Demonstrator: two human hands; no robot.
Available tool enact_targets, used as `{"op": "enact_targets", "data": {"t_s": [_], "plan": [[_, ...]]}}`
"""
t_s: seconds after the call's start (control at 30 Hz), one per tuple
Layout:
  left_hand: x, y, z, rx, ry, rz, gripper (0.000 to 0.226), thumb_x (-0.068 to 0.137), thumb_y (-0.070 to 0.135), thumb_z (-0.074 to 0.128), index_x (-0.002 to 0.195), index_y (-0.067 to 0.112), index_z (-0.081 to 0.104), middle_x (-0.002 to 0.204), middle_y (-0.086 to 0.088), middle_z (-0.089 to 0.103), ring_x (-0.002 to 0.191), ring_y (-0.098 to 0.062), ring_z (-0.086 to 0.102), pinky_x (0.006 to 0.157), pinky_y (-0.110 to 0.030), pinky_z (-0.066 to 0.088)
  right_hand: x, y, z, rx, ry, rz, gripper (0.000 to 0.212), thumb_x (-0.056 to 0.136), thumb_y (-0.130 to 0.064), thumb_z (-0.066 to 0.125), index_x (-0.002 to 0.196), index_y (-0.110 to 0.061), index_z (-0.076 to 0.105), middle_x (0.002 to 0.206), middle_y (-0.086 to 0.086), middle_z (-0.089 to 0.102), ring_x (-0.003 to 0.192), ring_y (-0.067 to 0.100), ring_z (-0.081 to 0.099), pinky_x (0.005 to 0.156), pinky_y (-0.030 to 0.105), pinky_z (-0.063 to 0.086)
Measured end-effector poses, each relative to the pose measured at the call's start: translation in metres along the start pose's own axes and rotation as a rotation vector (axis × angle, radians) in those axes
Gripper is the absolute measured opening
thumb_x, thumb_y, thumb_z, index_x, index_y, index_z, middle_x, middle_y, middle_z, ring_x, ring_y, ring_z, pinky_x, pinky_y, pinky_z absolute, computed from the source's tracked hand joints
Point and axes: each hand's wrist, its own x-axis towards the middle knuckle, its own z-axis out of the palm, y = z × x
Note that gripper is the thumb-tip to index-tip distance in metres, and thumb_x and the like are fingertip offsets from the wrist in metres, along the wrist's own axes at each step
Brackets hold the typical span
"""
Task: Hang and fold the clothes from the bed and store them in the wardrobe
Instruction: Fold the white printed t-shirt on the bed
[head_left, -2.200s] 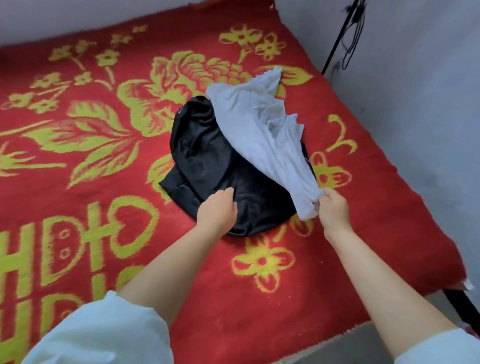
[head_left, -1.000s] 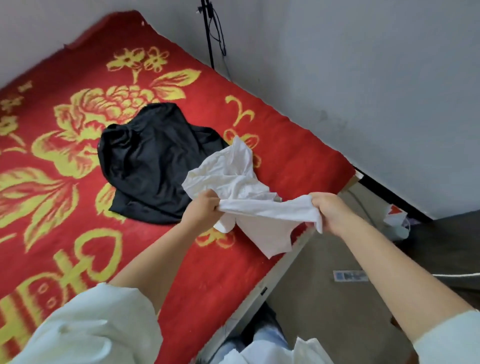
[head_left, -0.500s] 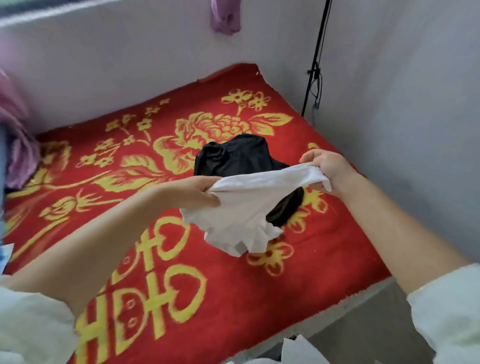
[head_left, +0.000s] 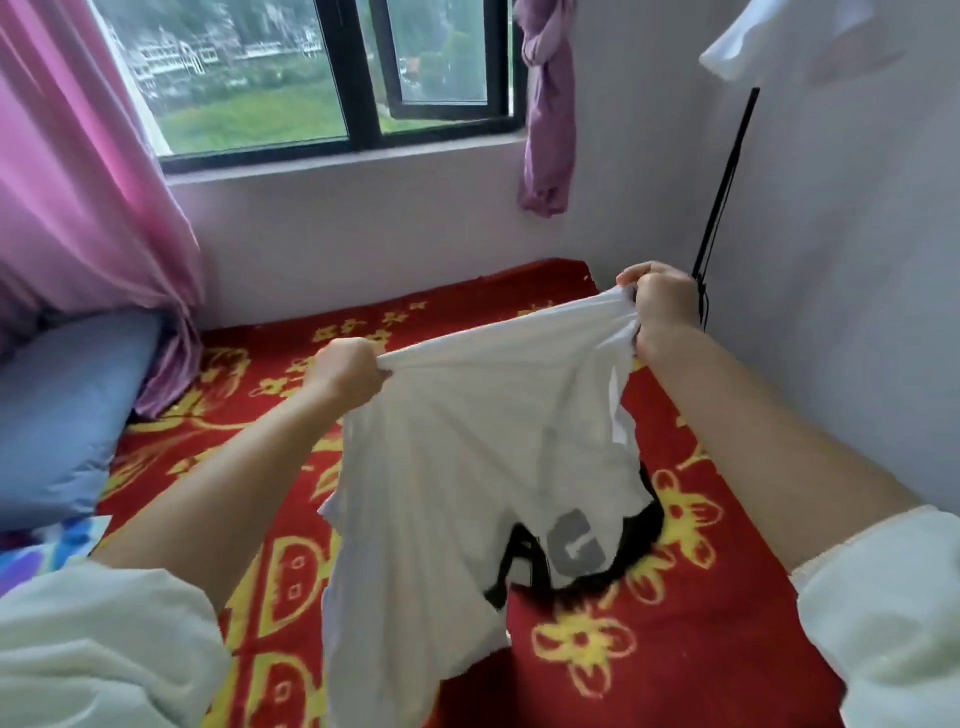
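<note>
I hold the white T-shirt (head_left: 467, 441) up in the middle of the frame, stretched between my two hands above the bed (head_left: 675, 649). My left hand (head_left: 348, 371) sits left of centre, its fingers curled tight round a bunched edge of the cloth. My right hand (head_left: 662, 306) is higher, toward the upper right, fist clamped on the other end of the same edge. The edge runs taut between the two fists, slanting upward to the right. Below it the shirt hangs loose toward the lower middle of the frame, and grey and black letters (head_left: 566, 551) show on its lower part.

Just behind the hanging shirt, at lower right of centre, a black garment (head_left: 639, 540) lies on the bed; only a dark rim of it shows past the white cloth. The bed is covered with a red blanket with yellow flowers.

At the left edge lies a blue pillow (head_left: 62, 415), with a pink curtain (head_left: 78, 182) hanging above it. A window (head_left: 322, 73) fills the top of the frame, and a purple cloth (head_left: 548, 119) hangs knotted beside it. A black cord (head_left: 722, 192) runs down the wall at upper right, just behind my right hand. My pale sleeves (head_left: 93, 649) fill the lower corners.
</note>
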Motion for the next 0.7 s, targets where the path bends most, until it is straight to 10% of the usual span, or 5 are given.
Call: {"op": "enact_targets", "data": {"t_s": [0.23,0.43,0.5,0.7], "plan": [[0.008,-0.020,-0.025,-0.899,0.340,-0.061,0.041,0.094,0.025,0.046,0.058,0.016,0.029,0.057,0.000,0.028,0.053,-0.015,0.025,0.047,-0.025,0.024,0.003,-0.057,0.009,0.327,0.015,-0.017,0.041,0.076,0.014,0.018,0.058,-0.011,0.044,0.063,0.004,0.045,0.052,0.012,0.041,0.043,0.017,0.031],[-0.012,-0.043,-0.014,-0.162,0.102,0.210,0.035,0.082,0.027,0.069,0.066,0.018,0.038,0.068,-0.004,0.051,0.062,-0.024,0.046,0.059,-0.028,0.032,0.014,-0.056,0.003,0.320,0.081,-0.029,0.040,0.072,0.016,0.022,0.051,-0.010,0.043,0.059,0.004,0.043,0.049,0.012,0.042,0.045,0.018,0.037],[-0.016,-0.054,-0.011,0.118,0.089,0.118,0.009,0.088,0.021,0.057,0.085,0.013,0.054,0.093,-0.011,0.064,0.087,-0.032,0.059,0.071,-0.032,0.042,0.016,-0.044,0.004,0.286,0.066,-0.029,0.053,0.076,0.014,0.023,0.039,-0.013,0.048,0.055,0.001,0.045,0.048,0.010,0.043,0.043,0.016,0.036],[-0.043,-0.099,0.020,0.051,0.102,-0.349,0.030,0.088,0.006,0.040,0.106,0.012,0.063,0.111,-0.018,0.061,0.103,-0.036,0.056,0.077,-0.034,0.042,0.026,0.000,0.000,0.160,0.176,0.062,0.067,0.076,0.010,0.029,0.018,-0.018,0.046,0.059,-0.001,0.045,0.052,0.009,0.043,0.050,0.018,0.036]]}}
